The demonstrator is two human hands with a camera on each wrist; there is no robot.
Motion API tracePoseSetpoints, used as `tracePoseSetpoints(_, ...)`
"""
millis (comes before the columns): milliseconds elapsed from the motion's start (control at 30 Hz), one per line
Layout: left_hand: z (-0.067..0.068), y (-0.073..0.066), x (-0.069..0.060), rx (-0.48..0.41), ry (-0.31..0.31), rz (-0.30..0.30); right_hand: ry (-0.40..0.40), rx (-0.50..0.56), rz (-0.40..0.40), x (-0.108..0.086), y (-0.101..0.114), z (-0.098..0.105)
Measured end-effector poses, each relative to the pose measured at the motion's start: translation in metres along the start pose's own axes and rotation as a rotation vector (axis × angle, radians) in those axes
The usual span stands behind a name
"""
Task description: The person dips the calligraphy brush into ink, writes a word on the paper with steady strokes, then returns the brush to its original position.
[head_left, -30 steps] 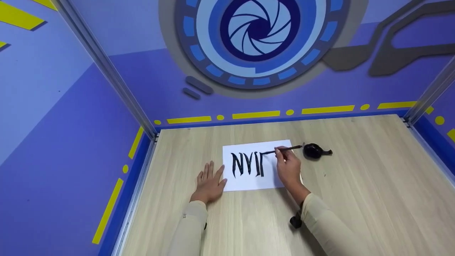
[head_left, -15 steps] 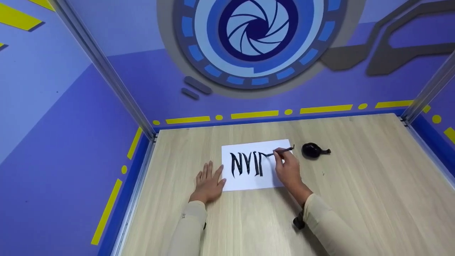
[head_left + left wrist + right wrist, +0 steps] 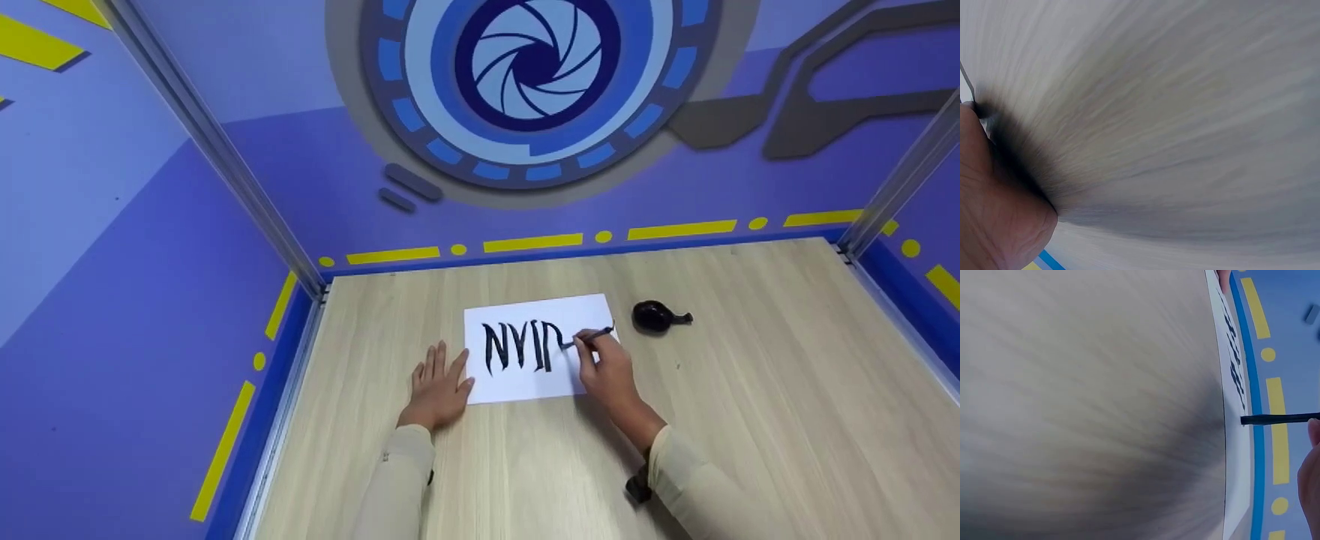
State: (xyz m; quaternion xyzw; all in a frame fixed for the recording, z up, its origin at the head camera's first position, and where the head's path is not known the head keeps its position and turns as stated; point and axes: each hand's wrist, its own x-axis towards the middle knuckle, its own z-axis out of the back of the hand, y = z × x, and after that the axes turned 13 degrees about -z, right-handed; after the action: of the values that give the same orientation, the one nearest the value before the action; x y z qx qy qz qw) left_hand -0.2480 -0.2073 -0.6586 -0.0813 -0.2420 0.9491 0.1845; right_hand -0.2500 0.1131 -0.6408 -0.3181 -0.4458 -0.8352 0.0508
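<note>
My right hand pinches a dark brush, its tip on a white sheet of paper. Bold black lettering runs across the sheet, and the tip sits at the end of a curved stroke on its right side. My left hand lies flat on the table with fingers spread, thumb and index finger touching the paper's left edge. In the left wrist view only the base of that hand shows. A glossy black round pot with a short neck stands to the right of the paper.
The pale wooden table runs back to a purple-blue wall with yellow dashes. Another panel rises at the left, and metal posts mark the corners.
My right hand has drawn the brush down and slightly leftward, lengthening the last letter's stroke into a curve. My left hand stays by the paper's edge. The head view has shifted slightly.
</note>
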Motion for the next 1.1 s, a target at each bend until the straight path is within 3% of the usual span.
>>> tracePoseSetpoints(167,-0.003,0.003,0.001,0.037,0.005,0.012,0.025,0.041,0.034,-0.011,0.01,0.003)
tracePoseSetpoints(300,0.004,-0.003,-0.001,0.024,0.002,0.011,0.064,0.094,0.034,-0.018,0.021,0.003)
tracePoseSetpoints(367,0.007,-0.006,-0.002,0.03,0.0,0.007,0.091,0.131,-0.014,-0.019,0.027,0.004)
tracePoseSetpoints(467,0.01,-0.009,-0.003,0.042,0.012,0.012,0.112,0.234,-0.156,-0.017,0.037,0.006)
tracePoseSetpoints(567,0.01,-0.009,-0.003,0.048,0.018,0.01,0.062,0.358,-0.298,-0.011,0.043,0.011)
tracePoseSetpoints(667,0.008,-0.007,-0.001,0.052,0.03,0.015,-0.012,0.433,-0.378,-0.003,0.045,0.016)
tracePoseSetpoints(967,-0.009,0.009,0.006,0.062,0.015,0.017,-0.086,0.426,-0.467,0.011,0.053,0.032)
tracePoseSetpoints(1100,-0.006,0.005,0.003,0.045,0.014,0.014,-0.103,0.428,-0.473,0.013,0.054,0.035)
